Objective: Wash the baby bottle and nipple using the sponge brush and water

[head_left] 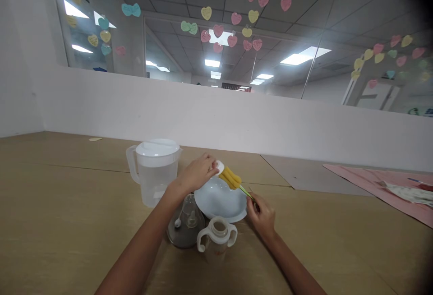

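Note:
Over a pale bowl, my left hand pinches a small white round part, perhaps a bottle collar or cap. My right hand grips the green handle of a bottle brush; its yellow sponge head meets the white part or lies right against it. In front of the bowl stands an uncapped baby bottle with two white handles. Beneath my left forearm, a dark round tray carries a clear teat and other small clear and white pieces. My fingers partly hide the white part.
A lidded clear pitcher with water in it stands to the left of the bowl. At the far right, a pink cloth bears a patterned item and a pen. Behind the wooden table rise a white wall and a window with heart-shaped notes.

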Demonstrator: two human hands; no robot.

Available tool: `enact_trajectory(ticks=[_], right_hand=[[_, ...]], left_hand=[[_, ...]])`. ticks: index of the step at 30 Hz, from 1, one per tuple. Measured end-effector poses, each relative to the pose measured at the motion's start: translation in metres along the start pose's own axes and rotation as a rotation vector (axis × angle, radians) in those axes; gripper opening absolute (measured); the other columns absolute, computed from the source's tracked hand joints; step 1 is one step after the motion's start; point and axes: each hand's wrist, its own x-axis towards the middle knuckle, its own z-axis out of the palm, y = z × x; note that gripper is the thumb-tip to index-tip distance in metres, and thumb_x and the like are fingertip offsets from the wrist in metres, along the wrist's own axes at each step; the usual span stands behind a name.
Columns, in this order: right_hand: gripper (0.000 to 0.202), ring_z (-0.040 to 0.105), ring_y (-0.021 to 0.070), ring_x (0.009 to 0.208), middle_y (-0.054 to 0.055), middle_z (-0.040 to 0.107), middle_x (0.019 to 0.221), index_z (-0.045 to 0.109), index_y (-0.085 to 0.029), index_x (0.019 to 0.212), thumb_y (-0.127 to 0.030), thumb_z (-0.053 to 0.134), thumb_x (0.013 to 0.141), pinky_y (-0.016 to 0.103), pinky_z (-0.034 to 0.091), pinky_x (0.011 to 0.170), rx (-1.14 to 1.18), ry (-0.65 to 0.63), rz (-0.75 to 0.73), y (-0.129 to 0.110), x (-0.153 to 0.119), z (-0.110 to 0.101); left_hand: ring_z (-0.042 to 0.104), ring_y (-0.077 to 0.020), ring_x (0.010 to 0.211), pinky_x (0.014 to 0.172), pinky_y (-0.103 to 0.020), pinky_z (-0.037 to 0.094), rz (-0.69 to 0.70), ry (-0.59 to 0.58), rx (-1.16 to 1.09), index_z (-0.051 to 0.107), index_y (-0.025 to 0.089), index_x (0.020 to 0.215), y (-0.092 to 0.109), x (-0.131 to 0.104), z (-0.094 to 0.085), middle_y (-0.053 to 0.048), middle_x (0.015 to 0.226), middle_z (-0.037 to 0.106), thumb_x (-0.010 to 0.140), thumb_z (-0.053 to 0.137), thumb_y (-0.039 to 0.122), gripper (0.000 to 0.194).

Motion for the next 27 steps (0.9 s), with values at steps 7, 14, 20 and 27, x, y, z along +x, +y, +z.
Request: enact_trajectory(ticks=[7,14,20,27], right_hand=[[0.023,0.054,0.0095,0.051,0.004,0.065,0.066,0.064,-0.014,0.08,-0.027,0.045,0.082,0.019,0.043,0.051,-0.009,-0.007,0.028,0.0,0.001,-0.001],[0.023,0.055,0.0097,0.053,0.004,0.065,0.069,0.065,-0.015,0.081,-0.027,0.045,0.082,0.02,0.043,0.054,-0.025,-0.037,0.018,0.002,-0.001,-0.001],[0.022,0.055,0.0094,0.054,0.004,0.065,0.069,0.064,-0.015,0.082,-0.026,0.045,0.082,0.019,0.043,0.054,-0.003,-0.038,0.024,0.002,-0.001,0.0],[0.024,0.053,0.009,0.051,0.003,0.063,0.064,0.064,-0.015,0.08,-0.028,0.044,0.082,0.019,0.04,0.051,-0.032,-0.045,0.042,0.001,-0.001,0.0]], left_hand=[[0.052,-0.0137,0.054,0.048,-0.022,0.034,-0.327,-0.64,0.182,0.055,0.016,0.059,-0.005,-0.01,-0.017,0.002,0.055,0.056,0.06,0.059,0.024,0.009],[0.055,-0.0145,0.054,0.05,-0.022,0.04,-0.385,-0.763,0.097,0.059,0.016,0.058,-0.019,-0.009,-0.011,0.001,0.054,0.059,0.05,0.067,0.023,0.013],[0.057,-0.0153,0.049,0.05,-0.026,0.048,-0.529,-0.802,-0.017,0.053,0.017,0.061,-0.021,-0.012,-0.011,0.003,0.047,0.054,0.049,0.067,0.02,0.019],[0.058,-0.0184,0.051,0.053,-0.03,0.05,-0.523,-0.901,0.153,0.057,0.015,0.053,-0.015,-0.008,0.004,-0.003,0.05,0.06,0.042,0.076,0.029,0.026]])
